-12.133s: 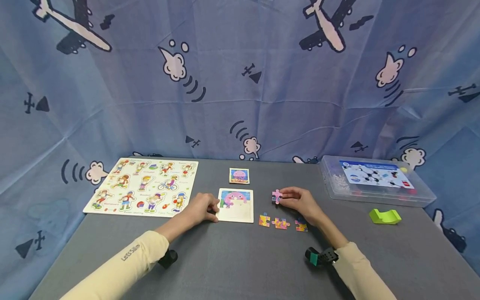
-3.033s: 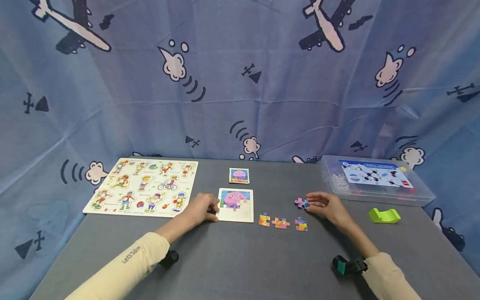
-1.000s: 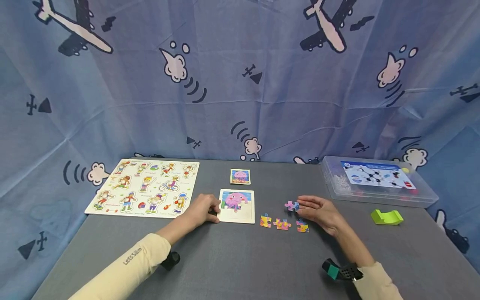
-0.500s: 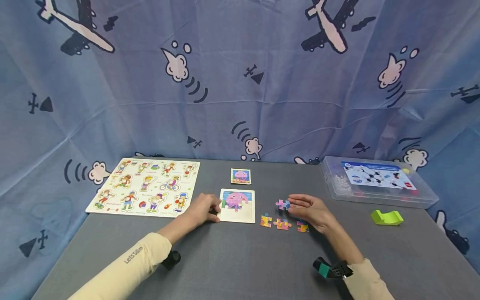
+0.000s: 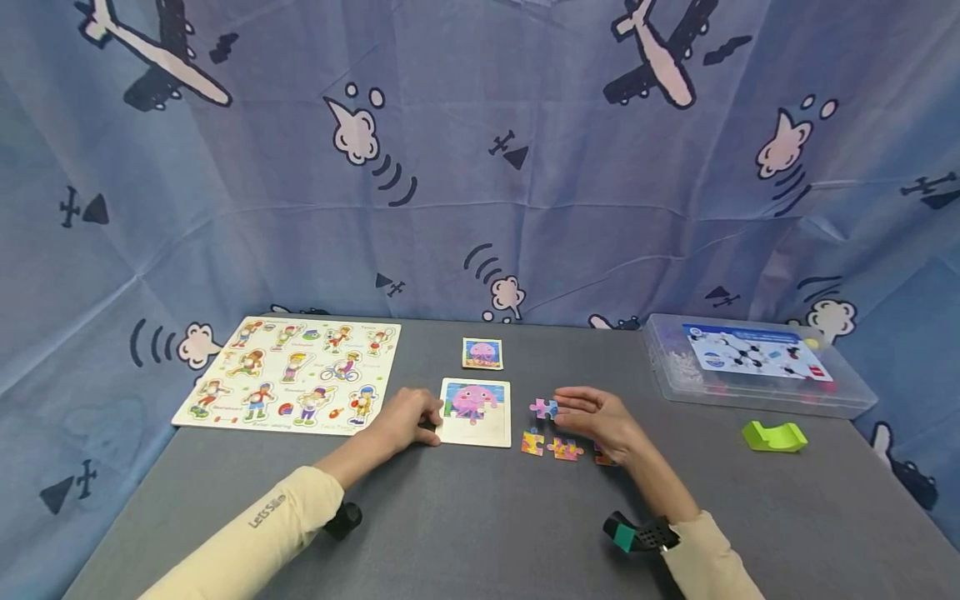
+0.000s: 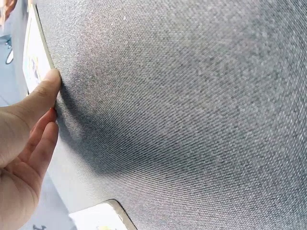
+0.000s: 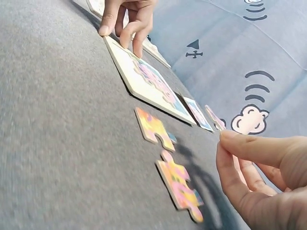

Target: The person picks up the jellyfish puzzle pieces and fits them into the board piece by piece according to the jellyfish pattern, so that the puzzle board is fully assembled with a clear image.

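Note:
My right hand pinches a pink and blue jigsaw piece by its right side; in the right wrist view the jigsaw piece shows nearly edge-on between thumb and fingers. To its left lies a square puzzle tray, partly filled with a pink octopus picture and bare in its lower part. My left hand holds the tray's left edge with thumb and bent fingers. Just below the right hand lie loose pieces: a yellow one, a pink-yellow one and a third piece, partly hidden by the hand.
Behind the tray lies a small octopus picture card. A large board of cartoon sports figures is at the left. At the right are a clear plastic box and a green curved block. A patterned curtain hangs behind the grey table.
Over the last second my right hand has carried the pink and blue piece left, nearer the tray. The tray's picture gained a pink part since the oldest frame. My left hand stays put.

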Tool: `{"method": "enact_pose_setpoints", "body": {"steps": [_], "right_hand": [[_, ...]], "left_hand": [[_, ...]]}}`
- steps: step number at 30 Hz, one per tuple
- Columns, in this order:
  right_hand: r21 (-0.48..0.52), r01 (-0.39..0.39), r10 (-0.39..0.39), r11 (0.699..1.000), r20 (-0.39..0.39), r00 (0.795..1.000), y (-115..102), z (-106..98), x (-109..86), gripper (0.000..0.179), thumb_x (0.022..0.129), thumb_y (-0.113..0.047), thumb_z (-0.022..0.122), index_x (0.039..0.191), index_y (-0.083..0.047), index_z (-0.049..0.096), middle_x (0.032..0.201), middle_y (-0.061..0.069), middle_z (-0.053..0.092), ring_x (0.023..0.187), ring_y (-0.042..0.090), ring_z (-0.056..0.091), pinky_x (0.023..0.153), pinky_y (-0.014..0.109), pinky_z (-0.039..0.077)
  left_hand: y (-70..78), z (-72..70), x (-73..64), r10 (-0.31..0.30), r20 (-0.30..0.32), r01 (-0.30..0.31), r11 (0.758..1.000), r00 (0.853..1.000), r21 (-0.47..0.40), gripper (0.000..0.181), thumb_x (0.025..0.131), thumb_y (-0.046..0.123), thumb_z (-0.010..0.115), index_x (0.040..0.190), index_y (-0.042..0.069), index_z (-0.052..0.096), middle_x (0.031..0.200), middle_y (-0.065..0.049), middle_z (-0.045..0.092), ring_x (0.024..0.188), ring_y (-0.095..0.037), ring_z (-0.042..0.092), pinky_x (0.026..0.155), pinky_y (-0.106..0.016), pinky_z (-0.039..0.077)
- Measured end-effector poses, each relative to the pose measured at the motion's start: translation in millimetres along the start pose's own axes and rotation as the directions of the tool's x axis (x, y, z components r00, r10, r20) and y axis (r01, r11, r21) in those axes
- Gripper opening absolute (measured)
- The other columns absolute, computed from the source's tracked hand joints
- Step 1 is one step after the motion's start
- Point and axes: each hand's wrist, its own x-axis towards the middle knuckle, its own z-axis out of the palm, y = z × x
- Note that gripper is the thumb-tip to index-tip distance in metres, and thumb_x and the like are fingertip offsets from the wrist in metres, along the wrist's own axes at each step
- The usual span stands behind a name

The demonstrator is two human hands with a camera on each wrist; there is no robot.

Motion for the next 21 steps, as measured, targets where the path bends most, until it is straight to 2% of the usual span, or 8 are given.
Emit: {"method": "enact_pose_setpoints", "body": {"steps": [3, 9, 14, 21], "right_hand": [[-0.021, 0.003, -0.004, 1.0, -0.012, 1.0, 2, 6, 4.0, 0.057, 0.082, 0.007, 0.068, 0.132, 0.016, 0.042, 0.12, 0.014, 0.063, 0.096, 0.007, 0.064, 0.082, 0.029, 0.052], [-0.016, -0.013, 0.013, 1.0, -0.037, 0.999, 3, 20, 11.6, 0.055, 0.082, 0.01, 0.068, 0.131, 0.014, 0.045, 0.123, 0.02, 0.061, 0.094, 0.01, 0.066, 0.082, 0.029, 0.052], [-0.008, -0.034, 0.033, 0.999, -0.047, 0.998, 2, 31, 16.9, 0.055, 0.081, 0.01, 0.068, 0.131, 0.014, 0.046, 0.124, 0.022, 0.06, 0.095, 0.012, 0.065, 0.081, 0.029, 0.053], [-0.012, -0.005, 0.005, 1.0, -0.034, 0.999, 2, 43, 23.1, 0.052, 0.081, 0.012, 0.067, 0.129, 0.015, 0.047, 0.124, 0.026, 0.058, 0.098, 0.017, 0.065, 0.081, 0.028, 0.053]], "left_hand": [[0.9, 0.4, -0.4, -0.007, -0.002, 0.007, 1.0, 1.0, -0.004, 0.02, 0.065, 0.006, 0.086, 0.078, 0.002, 0.071, 0.1, -0.017, 0.069, 0.082, -0.018, 0.062, 0.074, -0.035, 0.051], [0.6, 1.9, 0.3, -0.038, 0.002, 0.038, 0.999, 0.999, -0.019, 0.02, 0.065, 0.005, 0.086, 0.078, 0.002, 0.071, 0.106, -0.017, 0.068, 0.091, -0.024, 0.065, 0.077, -0.038, 0.051], [-0.8, 2.7, 0.7, -0.037, 0.006, 0.037, 0.999, 0.999, -0.019, 0.02, 0.065, 0.005, 0.086, 0.077, 0.003, 0.071, 0.109, -0.018, 0.068, 0.095, -0.027, 0.065, 0.078, -0.038, 0.051], [-1.6, 2.3, 0.8, -0.028, 0.003, 0.028, 0.999, 1.0, -0.024, 0.02, 0.065, 0.005, 0.086, 0.078, 0.001, 0.072, 0.108, -0.018, 0.068, 0.095, -0.028, 0.066, 0.077, -0.038, 0.051]]}}
